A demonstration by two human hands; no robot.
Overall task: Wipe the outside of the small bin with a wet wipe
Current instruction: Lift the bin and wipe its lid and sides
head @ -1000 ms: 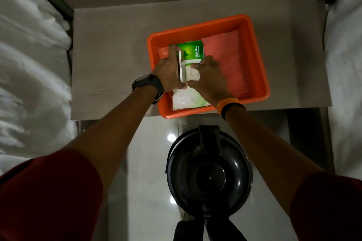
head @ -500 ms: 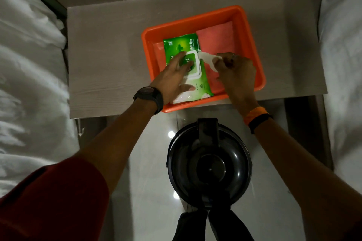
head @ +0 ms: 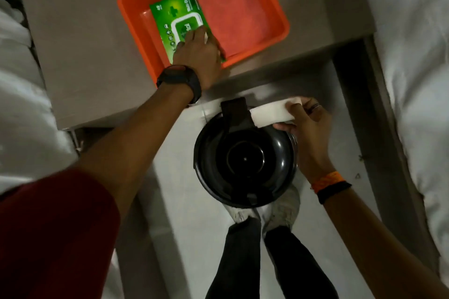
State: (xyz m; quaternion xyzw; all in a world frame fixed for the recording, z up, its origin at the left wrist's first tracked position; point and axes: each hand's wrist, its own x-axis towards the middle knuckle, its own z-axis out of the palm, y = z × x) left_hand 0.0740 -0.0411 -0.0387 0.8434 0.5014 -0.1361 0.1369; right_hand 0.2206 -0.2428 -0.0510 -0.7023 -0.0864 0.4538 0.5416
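Right hand [head: 306, 124] pinching wipe [head: 272, 113], bin [head: 245, 160] lying at its 8 o'clock; left hand [head: 198, 52] flat on pack [head: 175, 22].

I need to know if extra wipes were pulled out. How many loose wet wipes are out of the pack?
1: the wet wipe in the right hand, above the small bin. Others may remain inside the green pack under the left hand.

A white wet wipe [head: 272, 114] is being pinched by the right hand [head: 307, 128] beside the round black lidded bin [head: 245, 160] on the floor. The green wipes packet [head: 176, 19] in the orange plastic tray [head: 136, 39] on the grey tabletop [head: 80, 39] is being pressed by the left hand [head: 198, 52].
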